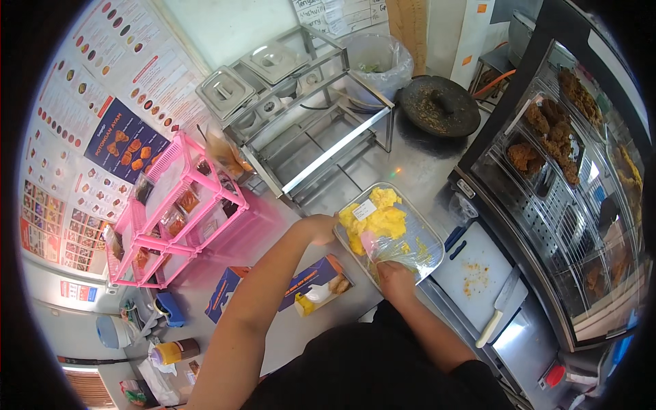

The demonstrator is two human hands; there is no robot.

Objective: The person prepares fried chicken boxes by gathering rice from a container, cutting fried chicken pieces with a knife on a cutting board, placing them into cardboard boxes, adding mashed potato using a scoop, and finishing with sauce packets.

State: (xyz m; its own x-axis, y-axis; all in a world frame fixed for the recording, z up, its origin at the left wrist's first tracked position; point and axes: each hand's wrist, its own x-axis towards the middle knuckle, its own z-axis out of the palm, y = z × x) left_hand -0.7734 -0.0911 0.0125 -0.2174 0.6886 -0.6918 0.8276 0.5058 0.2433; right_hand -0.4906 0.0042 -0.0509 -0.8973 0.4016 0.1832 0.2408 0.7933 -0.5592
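Note:
A shallow metal tray [433,241] of what looks like yellow scrambled egg [384,220] is before me, tilted in the view. Clear plastic film [394,252] covers at least its near part and bunches into creases towards my right hand [395,281]. That hand is closed on the film at the tray's near edge. My left hand [324,229] is at the tray's left rim, its fingers partly hidden. A white printed label [364,209] lies over the egg. Below the tray, an open purple and orange food box [318,279] contains egg, something white and a browned piece.
Right of the tray, a white cutting board [461,277] with crumbs bears a knife [505,302]. A heated display case [553,205] of fried chicken walls the right side. Ahead are a steel frame [333,154] and a stone mortar [438,107]; a pink rack [179,205] stands left.

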